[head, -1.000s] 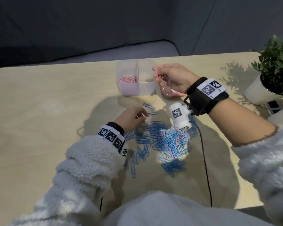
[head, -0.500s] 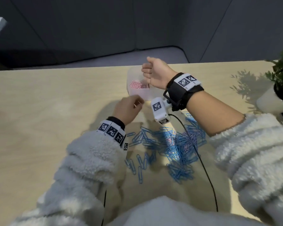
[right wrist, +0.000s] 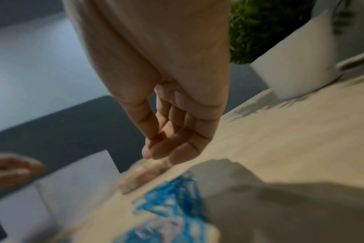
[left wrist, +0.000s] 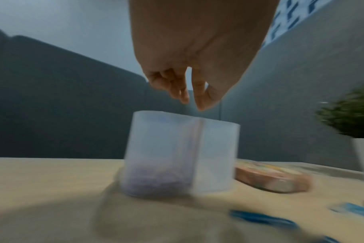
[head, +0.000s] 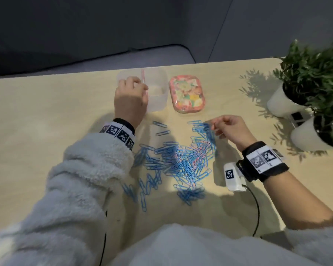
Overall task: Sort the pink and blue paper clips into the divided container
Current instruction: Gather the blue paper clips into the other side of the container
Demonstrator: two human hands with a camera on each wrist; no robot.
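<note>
Directly under the left hand [head: 130, 98] stands the divided container [left wrist: 181, 152], fingertips loosely curled above its rim, holding nothing visible. Nearer lies the paper clip pile [head: 181, 160], mostly blue; the right hand [head: 229, 129] hovers over its far edge, fingers pressed together, any clip between them indiscernible.

Table [head: 46, 104] with clips [head: 181, 160], container [head: 158, 93]

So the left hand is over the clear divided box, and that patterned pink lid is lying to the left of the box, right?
Not quite. The left hand is over the divided box, but the patterned pink lid lies to its right, on the table between the box and the potted plants. The head view shows this.
</note>
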